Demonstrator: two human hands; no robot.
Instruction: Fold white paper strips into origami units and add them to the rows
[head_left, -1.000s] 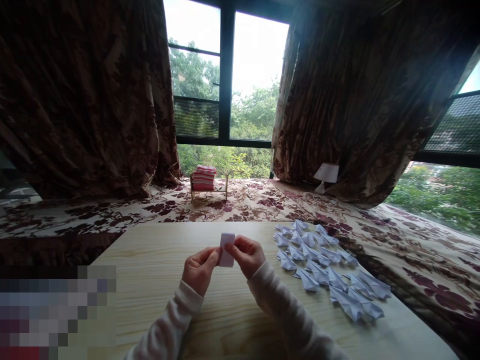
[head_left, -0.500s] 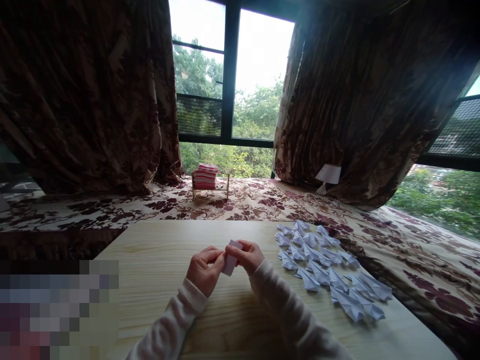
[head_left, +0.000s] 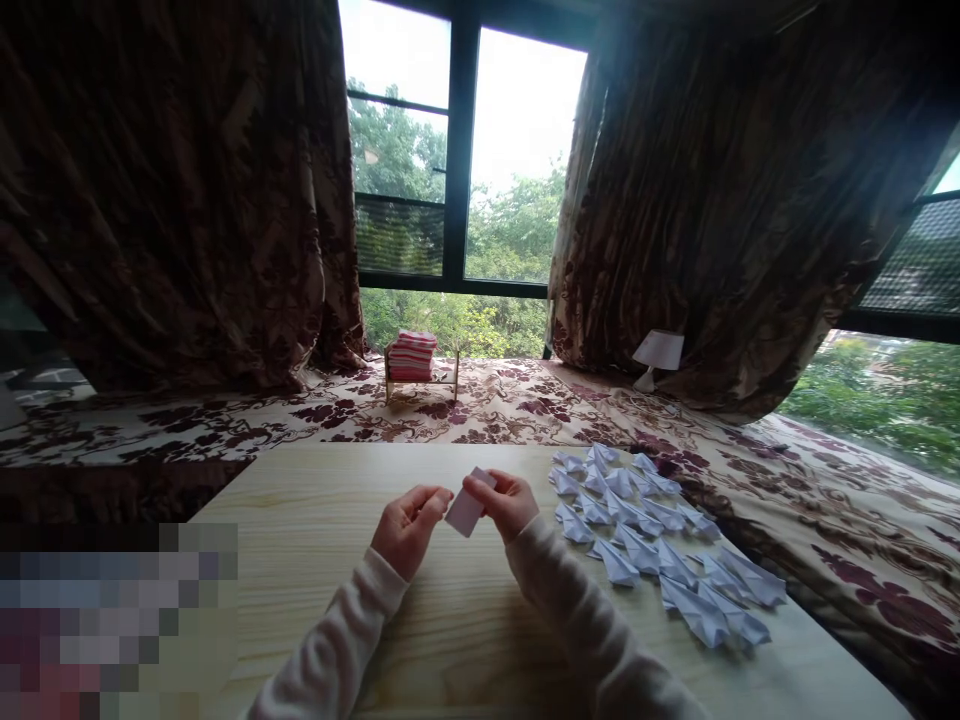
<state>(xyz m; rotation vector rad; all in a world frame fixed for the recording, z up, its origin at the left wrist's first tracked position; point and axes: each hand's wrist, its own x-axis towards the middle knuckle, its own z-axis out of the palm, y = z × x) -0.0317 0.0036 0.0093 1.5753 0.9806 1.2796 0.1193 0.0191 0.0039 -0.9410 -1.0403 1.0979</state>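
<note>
Above the middle of the wooden table, my right hand [head_left: 510, 505] pinches a small folded piece of white paper [head_left: 466, 512] between thumb and fingers. The paper is a narrow rectangle, tilted with its lower end toward the left. My left hand [head_left: 411, 525] is closed, thumb against forefinger, with the fingertips right beside the paper's left edge. Whether anything small is between those fingertips, I cannot make out. To the right of my hands lie many folded white paper pieces [head_left: 637, 550] with pointed ends, spread in loose rows.
The pale wooden table [head_left: 315, 500] meets a flower-patterned cloth ledge [head_left: 510, 400] at its far edge. On the ledge stand a small rack [head_left: 424, 382] with red-and-white striped folded cloths [head_left: 412, 357] and a white lamp [head_left: 660, 350]. Dark curtains [head_left: 180, 200] frame the window.
The paper has shifted slightly up and right with my right hand, and more of its face shows. My left fingertips, which overlapped its edge, are now just beside it.
</note>
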